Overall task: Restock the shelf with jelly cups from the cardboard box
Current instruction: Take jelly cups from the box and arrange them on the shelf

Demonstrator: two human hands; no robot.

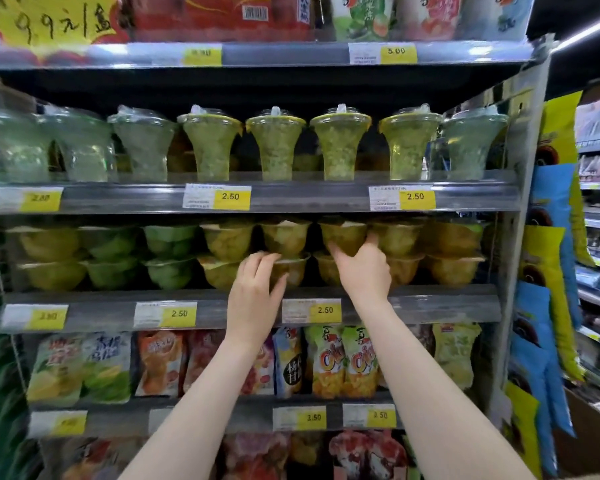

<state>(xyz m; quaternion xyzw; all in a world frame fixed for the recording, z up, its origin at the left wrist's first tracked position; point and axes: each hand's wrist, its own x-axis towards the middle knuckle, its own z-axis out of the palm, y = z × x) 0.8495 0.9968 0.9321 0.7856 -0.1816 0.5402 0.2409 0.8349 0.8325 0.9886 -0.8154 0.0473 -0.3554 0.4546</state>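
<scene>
Both arms outstretched, left hand [257, 282] and right hand [362, 265] each with grip around a jelly cup [293, 268].

The left hand [257, 282] covers the front of a bottom jelly cup [291, 270], so the fingertips' touch cannot be told. The right hand [361, 268] hides a cup behind its palm. Left of both hands, the cups look blurry.
</scene>
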